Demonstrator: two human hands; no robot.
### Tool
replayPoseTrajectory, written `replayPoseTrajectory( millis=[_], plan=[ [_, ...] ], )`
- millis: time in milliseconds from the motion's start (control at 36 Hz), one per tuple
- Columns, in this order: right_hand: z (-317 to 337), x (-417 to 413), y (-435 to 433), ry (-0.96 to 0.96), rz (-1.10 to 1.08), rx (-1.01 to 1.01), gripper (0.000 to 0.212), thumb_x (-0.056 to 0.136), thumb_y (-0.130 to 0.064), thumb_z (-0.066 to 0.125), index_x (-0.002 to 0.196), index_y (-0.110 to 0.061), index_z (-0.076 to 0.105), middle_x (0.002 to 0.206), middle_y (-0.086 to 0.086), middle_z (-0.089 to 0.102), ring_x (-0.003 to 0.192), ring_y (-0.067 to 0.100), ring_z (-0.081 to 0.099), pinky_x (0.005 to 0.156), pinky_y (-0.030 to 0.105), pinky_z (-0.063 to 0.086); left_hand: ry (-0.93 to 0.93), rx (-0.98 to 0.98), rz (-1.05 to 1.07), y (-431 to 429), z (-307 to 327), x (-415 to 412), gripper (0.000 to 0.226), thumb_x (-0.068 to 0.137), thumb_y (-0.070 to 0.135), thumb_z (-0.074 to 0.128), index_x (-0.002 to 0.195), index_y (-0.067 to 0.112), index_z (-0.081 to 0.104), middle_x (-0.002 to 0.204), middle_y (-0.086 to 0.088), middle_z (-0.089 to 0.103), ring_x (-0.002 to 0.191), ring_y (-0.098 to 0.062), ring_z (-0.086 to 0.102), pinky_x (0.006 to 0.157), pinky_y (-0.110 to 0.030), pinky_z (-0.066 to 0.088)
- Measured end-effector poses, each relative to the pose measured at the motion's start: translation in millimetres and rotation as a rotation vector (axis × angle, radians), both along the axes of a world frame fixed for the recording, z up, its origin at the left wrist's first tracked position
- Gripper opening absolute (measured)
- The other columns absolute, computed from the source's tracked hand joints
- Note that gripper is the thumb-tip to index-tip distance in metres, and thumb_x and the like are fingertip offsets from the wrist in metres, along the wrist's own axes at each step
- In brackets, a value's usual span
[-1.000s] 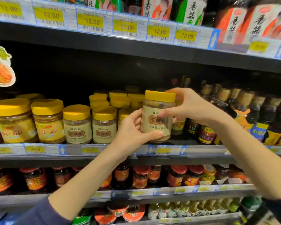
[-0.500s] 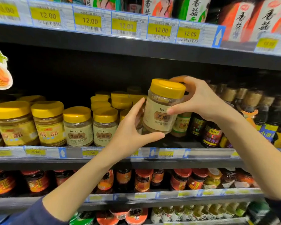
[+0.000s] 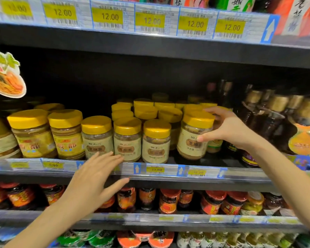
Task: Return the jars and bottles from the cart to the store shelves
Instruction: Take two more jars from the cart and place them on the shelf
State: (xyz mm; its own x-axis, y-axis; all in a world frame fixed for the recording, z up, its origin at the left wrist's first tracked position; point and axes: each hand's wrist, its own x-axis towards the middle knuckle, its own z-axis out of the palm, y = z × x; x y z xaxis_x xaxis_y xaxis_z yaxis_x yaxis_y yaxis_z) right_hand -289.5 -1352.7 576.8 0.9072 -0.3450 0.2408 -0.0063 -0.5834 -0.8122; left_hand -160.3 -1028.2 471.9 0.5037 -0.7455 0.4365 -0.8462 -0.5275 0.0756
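A clear jar with a yellow lid and cream label (image 3: 191, 138) stands slightly tilted on the middle shelf (image 3: 240, 173), at the right end of a row of matching jars (image 3: 127, 139). My right hand (image 3: 224, 129) wraps its right side, thumb on the label, fingers behind the lid. My left hand (image 3: 95, 179) hovers open in front of the shelf edge, below the row, holding nothing.
Larger yellow-lidded jars (image 3: 32, 133) fill the shelf's left part. Dark bottles with gold caps (image 3: 276, 119) crowd the right, close behind my right hand. Red-lidded sauce jars (image 3: 168, 201) line the shelf below. A price-tag strip (image 3: 150, 21) runs above.
My right hand carried the jar down onto the shelf at the right end of the row. My left hand let go of it and dropped lower, to the left.
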Motion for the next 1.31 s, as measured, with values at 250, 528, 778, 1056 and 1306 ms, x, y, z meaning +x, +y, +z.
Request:
replayPoseTrajectory(
  millis=[250,528,778,1056,1306],
  plan=[
    [-26.8,13.8,2.1,-0.006,0.07,0.017,0.079,0.045,-0.019,0.084,0.117,-0.026,0.052,0.121,-0.003,0.06,0.111,0.011,0.059,0.086,0.025,0.055,0.028,-0.034,0.012,-0.7,-4.0,-1.5,0.068,0.086,0.067,0.032,0.127,0.02,0.058,0.127,0.003,0.062,0.121,-0.014,0.055,0.108,-0.038,0.03],
    [-33.8,23.2,4.8,-0.004,0.069,-0.007,0.083,0.045,-0.021,0.085,0.119,-0.027,0.051,0.12,-0.006,0.06,0.114,0.015,0.058,0.094,0.036,0.05,0.044,-0.077,-0.012,1.2,-5.4,-2.9,0.064,0.084,0.062,0.038,0.129,0.021,0.056,0.129,0.005,0.06,0.124,-0.009,0.05,0.112,-0.033,0.027],
    [-34.4,25.0,4.2,0.009,0.082,0.008,0.083,0.053,-0.009,0.085,0.126,-0.023,0.049,0.12,-0.008,0.059,0.112,0.011,0.059,0.09,0.027,0.051,0.043,-0.085,-0.017,1.3,-7.3,-1.9,0.065,0.084,0.062,0.039,0.13,0.02,0.056,0.13,0.005,0.059,0.125,-0.01,0.048,0.11,-0.036,0.03],
    [-34.0,24.5,4.5,0.026,0.099,0.004,0.09,0.048,-0.023,0.083,0.13,-0.023,0.048,0.127,-0.003,0.058,0.116,0.011,0.057,0.092,0.028,0.05,0.029,-0.053,-0.024,1.1,-7.8,-0.1,0.065,0.084,0.061,0.04,0.132,0.019,0.054,0.132,0.004,0.058,0.127,-0.012,0.048,0.112,-0.035,0.028],
    [-34.6,21.9,7.2,0.073,0.065,-0.175,0.103,0.046,-0.049,0.082,0.137,-0.021,0.041,0.135,-0.003,0.052,0.123,0.015,0.051,0.103,0.042,0.045,0.03,0.031,-0.039,4.2,-0.1,1.0,0.072,0.084,0.068,0.031,0.136,0.02,0.048,0.137,0.005,0.053,0.13,-0.013,0.045,0.112,-0.038,0.022]
  ],
)
